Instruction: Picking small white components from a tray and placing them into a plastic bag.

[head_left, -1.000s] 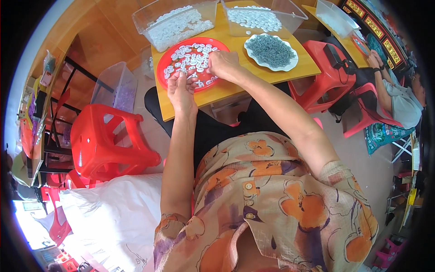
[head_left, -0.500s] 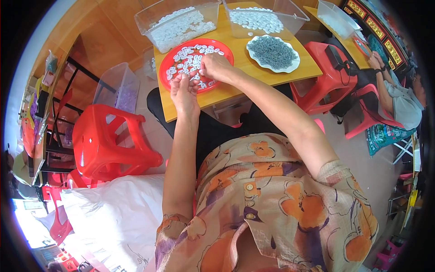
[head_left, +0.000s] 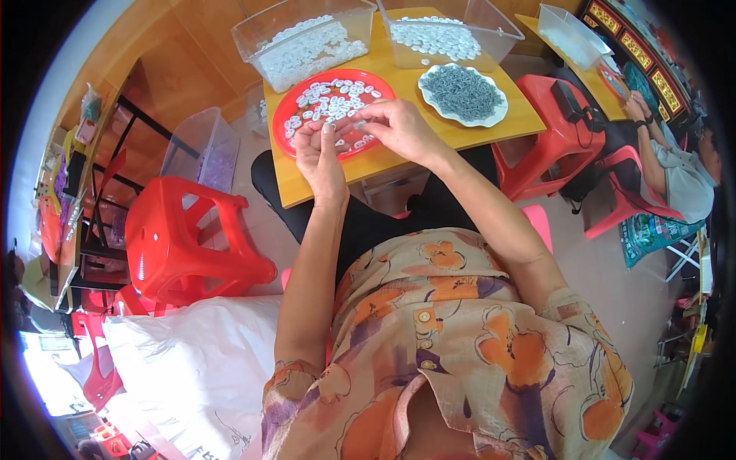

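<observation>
My left hand (head_left: pixel 320 157) is over the near rim of a round red tray (head_left: pixel 280 115), thumb pointing up and fingers curled in a pinch. Just to its right my right hand (head_left: pixel 405 132) is pinched too, its fingertips pointing left toward the left hand's fingers. Whatever lies between the fingertips is too small to make out. Many small white oval pieces (head_left: pixel 335 106) with dark openings lie spread in the tray. To the right, a white scalloped plate (head_left: pixel 491 119) bears a heap of small grey-green pieces (head_left: pixel 462 90).
Two clear plastic bins (head_left: pixel 253 47) (head_left: pixel 502 37) of white pieces stand at the back of the yellow table (head_left: pixel 307 192). Red stools (head_left: pixel 172 238) (head_left: pixel 537 165) flank it. A white sack (head_left: pixel 199 360) lies at lower left. Another person (head_left: pixel 682 172) sits at far right.
My right hand has lifted from over the tray's pieces and moved right and slightly down. My left hand has shifted a little right, its thumb now upright.
</observation>
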The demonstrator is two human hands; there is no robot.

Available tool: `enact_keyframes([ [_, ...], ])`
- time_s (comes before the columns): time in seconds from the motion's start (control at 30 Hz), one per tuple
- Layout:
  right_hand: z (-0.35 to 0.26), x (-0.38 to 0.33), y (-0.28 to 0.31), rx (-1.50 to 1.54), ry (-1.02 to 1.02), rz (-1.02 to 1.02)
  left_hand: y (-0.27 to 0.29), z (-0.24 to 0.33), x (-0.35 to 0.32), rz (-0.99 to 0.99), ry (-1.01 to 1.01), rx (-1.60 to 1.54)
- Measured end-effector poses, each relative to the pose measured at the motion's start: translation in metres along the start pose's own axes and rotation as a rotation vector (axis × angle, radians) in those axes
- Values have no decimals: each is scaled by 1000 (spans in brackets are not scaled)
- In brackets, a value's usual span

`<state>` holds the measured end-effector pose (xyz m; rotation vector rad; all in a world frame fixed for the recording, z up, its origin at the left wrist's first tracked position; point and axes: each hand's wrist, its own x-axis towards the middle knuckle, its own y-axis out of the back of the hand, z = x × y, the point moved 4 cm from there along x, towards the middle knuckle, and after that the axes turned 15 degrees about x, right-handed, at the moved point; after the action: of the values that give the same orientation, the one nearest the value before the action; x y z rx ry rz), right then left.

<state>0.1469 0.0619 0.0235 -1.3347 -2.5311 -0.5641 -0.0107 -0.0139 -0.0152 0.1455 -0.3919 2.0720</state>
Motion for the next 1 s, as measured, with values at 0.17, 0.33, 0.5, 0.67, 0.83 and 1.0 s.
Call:
enact_keyframes([
  [0.17, -2, -22, 4, 97, 11, 123, -11, 3, -8, -29, 7, 21],
  [0.33, 15, -31, 9, 485, -79, 302, -21, -2, -18, -76, 66, 0],
  [0.5, 14, -42, 12, 641, -332, 324, -26, -2, -21, -114, 100, -22],
  [0.67, 12, -40, 21, 726, -304, 330, -29, 0, -24, -160, 83, 54],
  [0.83, 8, -42, 21, 737, -270, 304, -30, -2, -25, -175, 50, 125],
  [1.0, 5, -44, 23, 658, -306, 316, -31, 1, -27, -192, 32, 167],
])
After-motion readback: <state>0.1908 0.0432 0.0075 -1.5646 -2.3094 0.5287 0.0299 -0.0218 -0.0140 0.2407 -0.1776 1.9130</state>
